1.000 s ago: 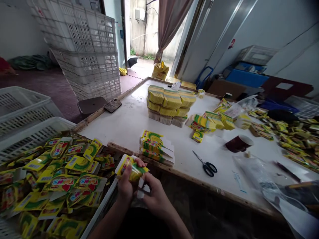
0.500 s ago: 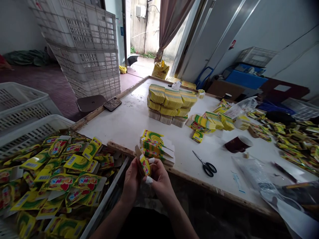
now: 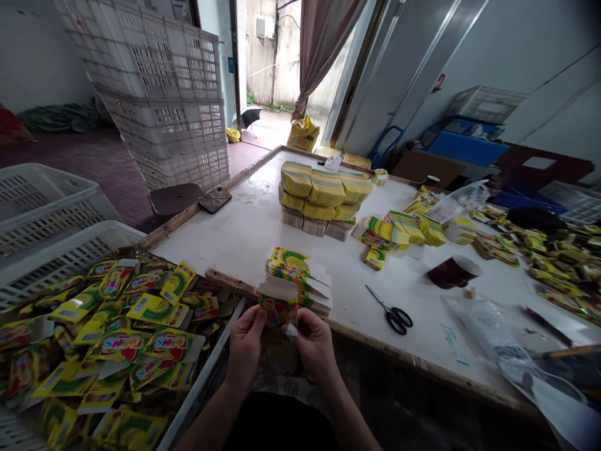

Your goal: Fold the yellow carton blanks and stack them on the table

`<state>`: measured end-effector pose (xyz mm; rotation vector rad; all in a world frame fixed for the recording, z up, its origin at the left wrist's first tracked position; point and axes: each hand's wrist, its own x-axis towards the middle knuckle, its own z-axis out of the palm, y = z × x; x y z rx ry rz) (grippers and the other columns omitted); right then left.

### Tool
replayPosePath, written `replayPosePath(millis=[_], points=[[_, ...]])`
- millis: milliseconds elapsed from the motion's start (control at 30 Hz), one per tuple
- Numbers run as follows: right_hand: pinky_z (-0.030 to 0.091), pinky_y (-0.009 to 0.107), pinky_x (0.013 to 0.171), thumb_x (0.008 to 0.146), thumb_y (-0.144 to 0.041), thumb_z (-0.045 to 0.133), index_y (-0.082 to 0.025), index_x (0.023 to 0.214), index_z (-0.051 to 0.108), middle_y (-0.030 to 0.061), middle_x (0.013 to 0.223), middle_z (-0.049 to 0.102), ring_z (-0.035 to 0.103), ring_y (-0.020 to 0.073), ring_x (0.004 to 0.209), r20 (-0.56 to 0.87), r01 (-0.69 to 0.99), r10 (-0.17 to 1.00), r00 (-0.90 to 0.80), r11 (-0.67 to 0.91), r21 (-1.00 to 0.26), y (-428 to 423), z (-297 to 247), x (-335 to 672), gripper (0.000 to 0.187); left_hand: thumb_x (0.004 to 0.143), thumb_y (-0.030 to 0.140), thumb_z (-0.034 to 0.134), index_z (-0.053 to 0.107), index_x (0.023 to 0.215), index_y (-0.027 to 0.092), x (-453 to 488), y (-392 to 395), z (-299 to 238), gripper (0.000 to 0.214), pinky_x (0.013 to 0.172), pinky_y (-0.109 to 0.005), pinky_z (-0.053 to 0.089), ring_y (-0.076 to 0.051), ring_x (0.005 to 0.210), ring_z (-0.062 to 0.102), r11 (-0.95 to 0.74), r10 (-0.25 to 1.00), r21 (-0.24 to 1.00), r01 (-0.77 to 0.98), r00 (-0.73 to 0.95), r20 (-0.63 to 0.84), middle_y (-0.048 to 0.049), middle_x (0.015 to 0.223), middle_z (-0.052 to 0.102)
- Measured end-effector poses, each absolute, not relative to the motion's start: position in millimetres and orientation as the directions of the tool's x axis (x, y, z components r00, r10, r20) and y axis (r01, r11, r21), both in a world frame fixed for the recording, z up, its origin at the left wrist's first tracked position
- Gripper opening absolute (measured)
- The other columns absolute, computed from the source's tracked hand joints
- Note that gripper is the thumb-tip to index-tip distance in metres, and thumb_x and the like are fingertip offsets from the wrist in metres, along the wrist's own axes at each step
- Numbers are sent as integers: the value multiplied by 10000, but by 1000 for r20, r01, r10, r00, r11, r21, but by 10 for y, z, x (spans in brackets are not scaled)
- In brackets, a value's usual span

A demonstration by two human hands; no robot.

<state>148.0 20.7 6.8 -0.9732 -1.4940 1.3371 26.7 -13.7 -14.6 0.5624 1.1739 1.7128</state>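
A small yellow and green printed carton point(image 3: 278, 307) is held upright between both hands, its pale top flap raised. My left hand point(image 3: 246, 338) pinches its left side with the thumb on the front. On the right side, my right hand point(image 3: 315, 341) grips the carton, and white tape wraps a fingertip or thumb there. Just beyond the hands, a stack of flat cartons point(image 3: 300, 269) lies at the table's near edge. To my left stands a white crate point(image 3: 204, 382) heaped with loose printed cartons point(image 3: 117, 344).
On the white table point(image 3: 225, 235) stand bundled carton stacks point(image 3: 317, 197), black-handled scissors point(image 3: 392, 313), a dark mug point(image 3: 453, 272) and a phone point(image 3: 215, 200). Clear plastic point(image 3: 483, 326) lies at right, near a heap of cartons point(image 3: 563, 275). Tall white crates point(image 3: 164, 106) rise at back left.
The carton has turned from edge-on to face me, its front panel and flap now visible. Both hands have shifted to its two sides.
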Motion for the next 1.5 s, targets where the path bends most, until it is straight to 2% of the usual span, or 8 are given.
replayPosePath(millis=[233, 333, 500, 667, 767, 900, 1233, 1500], points=[[403, 259, 640, 773, -28, 548, -237, 915, 729, 20, 733, 629, 559, 164, 705, 85, 510, 768, -634, 498, -701, 247, 316, 1789, 311, 811, 524, 575, 508, 1273, 204, -165, -129, 231, 566, 953, -342, 428, -248, 1132, 561, -246, 893, 946, -209, -429, 138, -112, 1222, 614], [406, 283, 654, 818, -56, 561, -273, 979, 713, 27, 744, 624, 527, 176, 710, 74, 569, 677, -732, 668, -481, 172, 415, 1777, 310, 682, 473, 730, 494, 1305, 201, -343, -204, 331, 720, 1023, -392, 373, -304, 1194, 521, -118, 991, 989, 88, -50, 123, -130, 1272, 595], [360, 455, 964, 863, -160, 582, -332, 1122, 649, 48, 923, 641, 546, 234, 931, 270, 444, 609, -746, 756, -480, 72, 504, 1692, 318, 564, 282, 808, 632, 1099, 240, -201, -319, 243, 565, 791, -323, 498, -277, 930, 646, -11, 911, 955, 297, 397, -113, -32, 1042, 699], [227, 556, 1094, 754, -332, 710, -253, 1433, 300, 131, 1422, 373, 292, 362, 1334, 362, 403, 900, -242, 433, -806, 54, 311, 1731, 797, 622, 245, 747, 550, 1121, 233, -16, -369, 148, 537, 690, -278, 489, -226, 804, 644, 8, 989, 950, 312, 136, -53, -10, 929, 691], [332, 489, 1066, 850, -453, 571, -218, 1353, 434, 120, 1318, 524, 451, 320, 1254, 72, 88, 951, -301, 103, -991, 20, 128, 1647, 572, 644, 298, 747, 493, 1174, 249, 57, -402, 110, 590, 726, -302, 492, -251, 865, 653, -43, 998, 924, 379, 64, 20, -42, 995, 688], [395, 468, 1017, 859, -453, 545, -227, 1215, 584, 95, 1165, 655, 567, 289, 1136, -169, -165, 910, -379, -246, -955, -33, 29, 1497, 423, 612, 381, 773, 370, 1296, 237, 114, -452, -17, 807, 770, -389, 497, -321, 931, 651, -69, 998, 839, 540, 28, 64, -107, 1069, 677], [526, 393, 836, 814, -472, 604, -230, 1296, 535, 59, 1041, 700, 635, 264, 1003, -283, -205, 896, -344, -365, -908, -27, -8, 1456, 544, 729, 154, 607, 331, 1237, 263, 191, -452, 10, 588, 823, -348, 490, -246, 994, 615, -256, 966, 791, 556, 108, 237, -83, 1142, 581], [316, 393, 1109, 841, -173, 571, -285, 1396, 424, 58, 1451, 428, 389, 252, 1338, 217, 156, 785, -580, 368, -916, -49, 125, 1549, 585, 699, 175, 615, 275, 1203, 238, 158, -377, -89, 611, 738, -358, 510, -245, 889, 641, -188, 981, 888, 421, 44, 187, -89, 1064, 595]])
